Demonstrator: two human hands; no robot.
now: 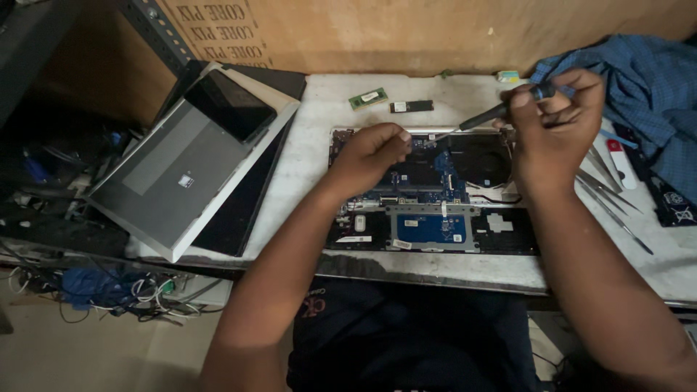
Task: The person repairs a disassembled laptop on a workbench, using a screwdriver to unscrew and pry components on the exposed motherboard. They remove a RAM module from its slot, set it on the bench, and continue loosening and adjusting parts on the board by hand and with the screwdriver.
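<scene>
Right hand (555, 120) grips a screwdriver (494, 112) | left hand (370, 152) rests curled, pinching nothing seen, on open laptop (435, 196) | surface (319, 145) underneath

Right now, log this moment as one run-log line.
right hand: grips screwdriver, tip at top edge of opened laptop base | left hand: fingers on base near tip | tweezers: right of base
</scene>
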